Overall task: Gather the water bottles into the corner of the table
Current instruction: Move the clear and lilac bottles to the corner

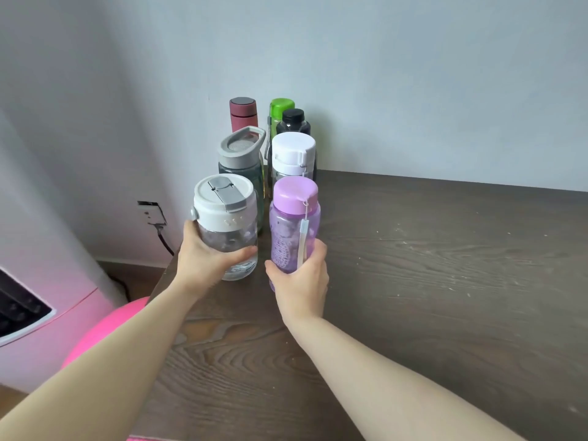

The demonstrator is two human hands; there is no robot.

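Observation:
Several water bottles stand in two rows at the far left corner of the dark wooden table (445,265). My left hand (203,262) grips a clear bottle with a white and grey lid (226,218) at the front left. My right hand (302,281) grips a purple bottle (294,218) beside it. Behind them stand a dark green bottle with a grey handle lid (241,160) and a white-lidded bottle (292,154). At the back are a maroon flask (243,114), a green-lidded bottle (280,108) and a black-lidded bottle (292,120).
A grey wall rises behind the table. The table's left edge runs close beside the clear bottle. Left of it, below, are a wall socket with a cable (152,214), a pink round object (105,329) and a pink-white appliance (28,297).

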